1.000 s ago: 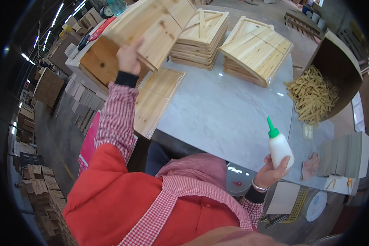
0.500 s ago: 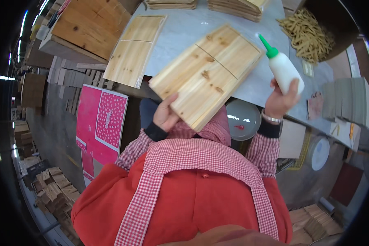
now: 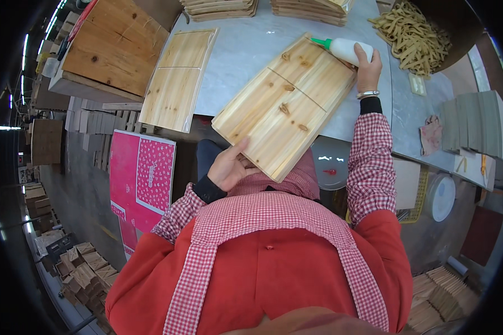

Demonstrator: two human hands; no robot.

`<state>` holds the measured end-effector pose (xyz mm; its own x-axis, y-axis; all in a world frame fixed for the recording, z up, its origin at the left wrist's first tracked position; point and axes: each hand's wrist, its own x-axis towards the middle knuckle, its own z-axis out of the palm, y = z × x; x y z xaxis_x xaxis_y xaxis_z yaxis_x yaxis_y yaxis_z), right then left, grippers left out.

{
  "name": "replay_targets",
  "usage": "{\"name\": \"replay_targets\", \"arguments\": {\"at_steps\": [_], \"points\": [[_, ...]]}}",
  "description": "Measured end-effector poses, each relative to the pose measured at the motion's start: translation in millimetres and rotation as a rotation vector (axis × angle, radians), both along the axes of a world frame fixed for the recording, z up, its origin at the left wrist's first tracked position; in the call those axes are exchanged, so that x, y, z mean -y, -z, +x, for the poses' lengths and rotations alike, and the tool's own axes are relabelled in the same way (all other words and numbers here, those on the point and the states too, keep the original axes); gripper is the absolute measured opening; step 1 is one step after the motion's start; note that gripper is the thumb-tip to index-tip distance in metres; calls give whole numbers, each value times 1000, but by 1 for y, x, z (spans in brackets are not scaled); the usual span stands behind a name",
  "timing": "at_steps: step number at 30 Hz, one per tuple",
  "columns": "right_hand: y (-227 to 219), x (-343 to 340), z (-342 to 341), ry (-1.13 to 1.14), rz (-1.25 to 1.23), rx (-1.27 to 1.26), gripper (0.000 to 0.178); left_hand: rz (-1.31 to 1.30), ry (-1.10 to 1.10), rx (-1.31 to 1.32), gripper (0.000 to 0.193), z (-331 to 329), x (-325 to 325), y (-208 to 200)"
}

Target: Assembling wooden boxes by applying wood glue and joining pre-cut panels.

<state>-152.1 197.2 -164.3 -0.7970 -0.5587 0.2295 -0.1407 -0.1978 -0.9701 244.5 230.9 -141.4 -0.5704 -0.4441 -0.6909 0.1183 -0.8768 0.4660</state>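
A knotty light wooden panel (image 3: 282, 103) with a groove across it lies tilted over the table's near edge. Its near left corner is gripped by my left hand (image 3: 229, 168), thumb on top and fingers beneath. In my right hand (image 3: 369, 68) is a white squeeze bottle (image 3: 345, 50) with a green nozzle. The bottle lies nearly level, its tip pointing left at the panel's far edge. Whether anything flows from the tip is too small to tell. Left of it rests a similar grooved panel (image 3: 180, 78) on the table.
Stacked wooden panels (image 3: 310, 12) stand at the table's back. A dark bin of tan strips (image 3: 411, 36) is at far right, with a grey stack (image 3: 474, 124) and a pink cloth (image 3: 430, 135) nearer. A wooden box (image 3: 114, 47) stands left; a grey bucket (image 3: 328, 167) sits below the table edge.
My right hand has moved up and inward, tipping the bottle from upright to nearly level, nozzle now at the panel's far edge. The panel has shifted slightly right, still in my left hand.
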Motion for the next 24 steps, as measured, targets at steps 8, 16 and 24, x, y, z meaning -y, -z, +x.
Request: {"name": "replay_targets", "arguments": {"at_steps": [8, 16, 24], "points": [[14, 2, 17, -25, 74, -166, 40, -11, 76, -60, 54, 13, 2, -20], [-4, -7, 44, 91, -7, -148, 45, -37, -40, -88, 53, 32, 6, 21], [-8, 11, 51, 121, 140, -449, 49, -45, -63, -62, 53, 22, 2, 16]]}}
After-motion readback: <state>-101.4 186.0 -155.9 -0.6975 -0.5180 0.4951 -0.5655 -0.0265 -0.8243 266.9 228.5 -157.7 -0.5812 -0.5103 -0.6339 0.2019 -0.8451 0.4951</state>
